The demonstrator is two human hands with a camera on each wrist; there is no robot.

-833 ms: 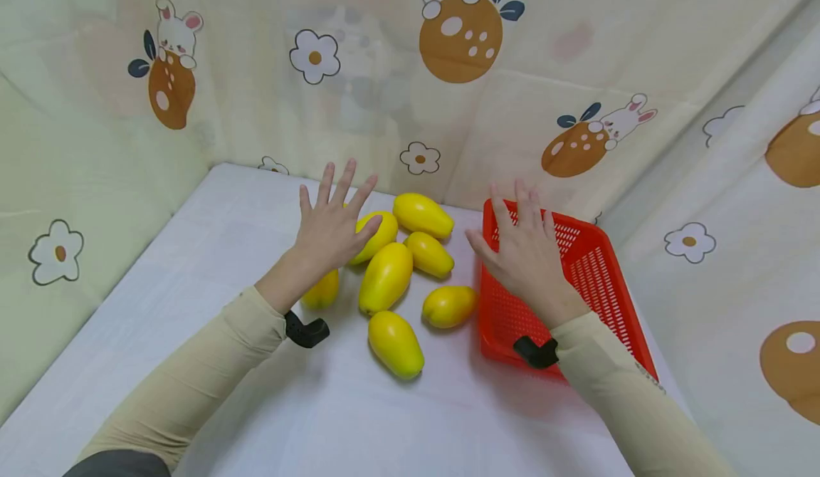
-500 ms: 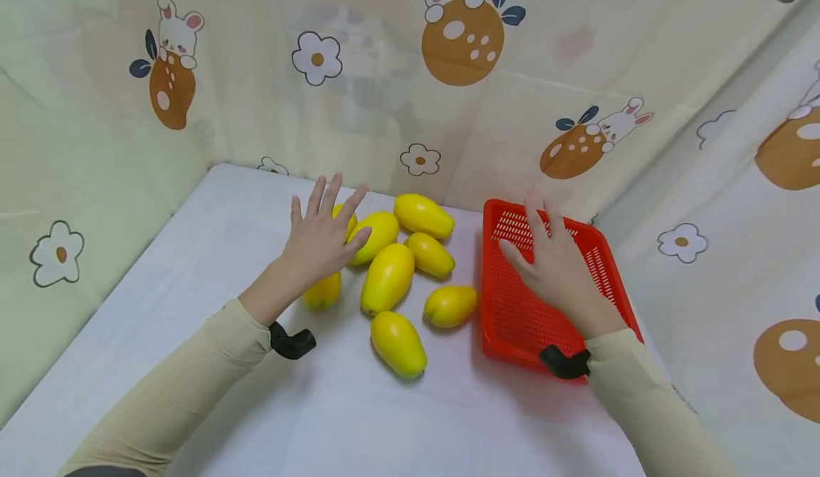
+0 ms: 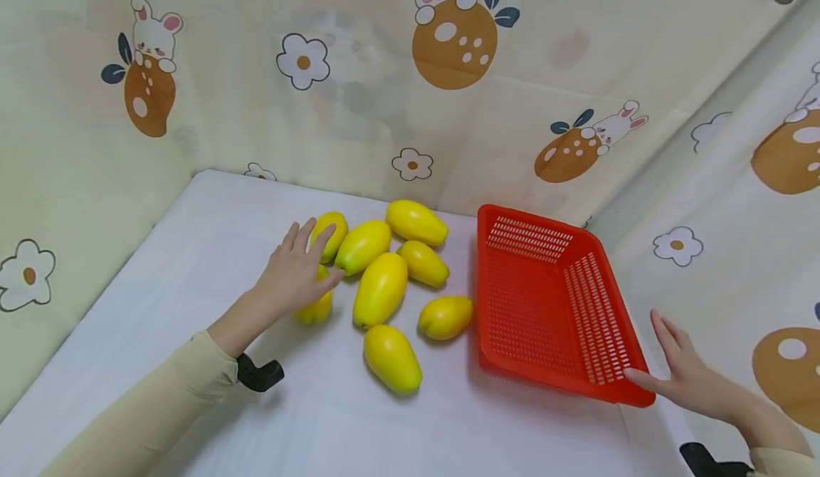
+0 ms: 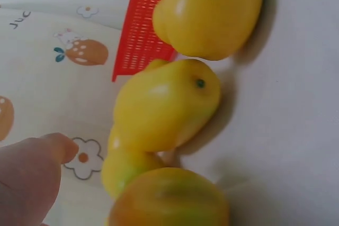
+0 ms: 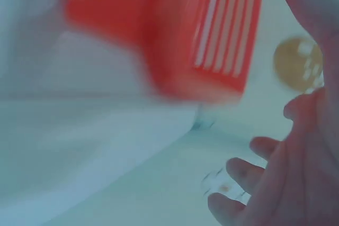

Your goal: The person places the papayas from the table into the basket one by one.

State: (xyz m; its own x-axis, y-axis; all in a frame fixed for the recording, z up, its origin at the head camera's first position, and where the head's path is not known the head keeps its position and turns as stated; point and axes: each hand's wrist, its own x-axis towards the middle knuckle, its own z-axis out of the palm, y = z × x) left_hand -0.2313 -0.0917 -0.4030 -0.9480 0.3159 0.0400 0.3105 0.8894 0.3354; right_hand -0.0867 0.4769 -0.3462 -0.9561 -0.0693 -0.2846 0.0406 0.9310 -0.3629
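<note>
Several yellow papaya-like fruits [image 3: 381, 290] with greenish ends lie in a loose group on the white table, left of a red plastic basket [image 3: 525, 306]. My left hand [image 3: 288, 278] hovers over the leftmost fruits, partly hiding one [image 3: 315, 309]; its fingers are spread and hold nothing. In the left wrist view its thumb [image 4: 32, 168] is apart from a fruit [image 4: 164, 107]. My right hand [image 3: 692, 381] is at the basket's front right corner, thumb in front of the rim. The right wrist view shows its fingers loosely bent beside the basket [image 5: 201, 41], with nothing in them.
The table [image 3: 307, 420] has a printed cloth [image 3: 359, 121] hanging behind it and at both sides. One fruit [image 3: 446, 317] lies close to the basket's left wall. The cloth's right side [image 3: 724, 270] stands close to the basket.
My right hand has moved from above the basket to its right front corner, uncovering the inside. My left hand has come lower and left. The fruits and basket keep their places.
</note>
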